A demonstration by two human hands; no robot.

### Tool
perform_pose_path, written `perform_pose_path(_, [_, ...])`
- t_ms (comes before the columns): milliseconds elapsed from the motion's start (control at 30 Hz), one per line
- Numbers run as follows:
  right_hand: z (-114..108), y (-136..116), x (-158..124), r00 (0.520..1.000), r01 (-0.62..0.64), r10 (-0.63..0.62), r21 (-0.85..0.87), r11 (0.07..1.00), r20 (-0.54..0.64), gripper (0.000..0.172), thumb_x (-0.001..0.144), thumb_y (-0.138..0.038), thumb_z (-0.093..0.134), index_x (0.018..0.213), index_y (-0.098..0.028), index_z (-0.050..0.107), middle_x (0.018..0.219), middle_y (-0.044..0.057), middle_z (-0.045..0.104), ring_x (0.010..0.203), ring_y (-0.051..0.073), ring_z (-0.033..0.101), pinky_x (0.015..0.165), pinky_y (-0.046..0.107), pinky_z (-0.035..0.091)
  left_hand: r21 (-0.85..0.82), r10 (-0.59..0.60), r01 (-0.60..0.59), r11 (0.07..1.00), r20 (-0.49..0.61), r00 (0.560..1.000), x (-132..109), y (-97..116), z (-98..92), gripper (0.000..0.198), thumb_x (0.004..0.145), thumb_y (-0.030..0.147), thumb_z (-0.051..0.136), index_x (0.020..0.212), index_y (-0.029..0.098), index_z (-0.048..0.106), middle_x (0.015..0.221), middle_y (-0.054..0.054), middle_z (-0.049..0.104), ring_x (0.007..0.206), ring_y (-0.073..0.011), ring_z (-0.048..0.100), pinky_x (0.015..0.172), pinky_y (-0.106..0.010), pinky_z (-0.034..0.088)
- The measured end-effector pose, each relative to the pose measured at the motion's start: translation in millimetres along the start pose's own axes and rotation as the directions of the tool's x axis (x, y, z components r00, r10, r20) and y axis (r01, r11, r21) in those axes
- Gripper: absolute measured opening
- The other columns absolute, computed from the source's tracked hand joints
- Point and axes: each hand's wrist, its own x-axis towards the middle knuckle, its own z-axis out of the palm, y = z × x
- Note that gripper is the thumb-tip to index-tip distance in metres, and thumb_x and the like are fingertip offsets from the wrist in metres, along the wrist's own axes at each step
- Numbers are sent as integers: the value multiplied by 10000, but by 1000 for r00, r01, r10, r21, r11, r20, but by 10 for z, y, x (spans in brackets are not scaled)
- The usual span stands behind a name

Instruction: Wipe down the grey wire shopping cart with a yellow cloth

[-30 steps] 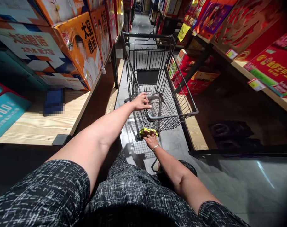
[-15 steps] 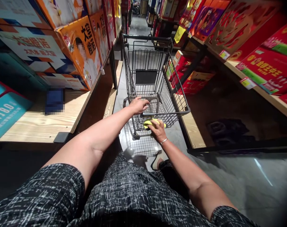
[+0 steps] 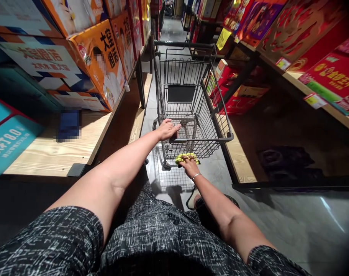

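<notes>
A black wire shopping cart (image 3: 180,94) stands in front of me in the aisle, its basket holding nothing that I can see. My left hand (image 3: 167,129) is at the near left corner of the basket, its fingers curled over the rim. Lower and to the right, my right hand (image 3: 190,165) grips a bright yellow cloth (image 3: 188,158) with darker patches. The cloth is just below the near end of the basket; whether it touches the wires I cannot tell. A thin bracelet circles the right wrist.
On the left, orange-and-white cartons (image 3: 95,65) are stacked on a wooden shelf (image 3: 48,155), near a dark blue, blurred item (image 3: 69,124). Red gift boxes (image 3: 332,82) fill the right shelf. Shelf posts and low wooden ledges flank the cart closely. My sandalled foot (image 3: 192,198) is below.
My right hand and the yellow cloth have moved slightly down, away from the basket, and the cloth looks more spread. The left hand's fingers have drawn in on the rim.
</notes>
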Motion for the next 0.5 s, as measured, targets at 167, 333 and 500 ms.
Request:
perform_pose_path(167, [-369,-192,54,989,118,-115,38,992,-88,369,908,-91,601,1067,-348,813,1223,48,672,1137,236,489,979,395,492,37,-19,19,999,4,1000,-70,-87,-35,625,1063,471,322,718,234,786,783,-44,738,1102,-236,627,1341,-425,46])
perform_pose_path(333, [-1031,-414,537,904,99,-88,3,995,-418,390,954,-193,604,1221,-430,761,1368,34,604,1313,292,409,1120,499,396,120,-9,16,993,-51,999,-143,-161,-5,324,939,386,534,999,262,827,933,-27,739,1178,-257,579,1332,-555,13])
perform_pose_path(500, [-1209,-301,736,930,-42,16,-63,997,-366,458,961,-167,588,1311,-438,708,1416,40,600,1236,280,460,1112,536,305,139,-13,29,990,-118,993,-188,-197,19,403,805,194,511,1032,299,827,907,3,733,1133,-229,610,1340,-556,49])
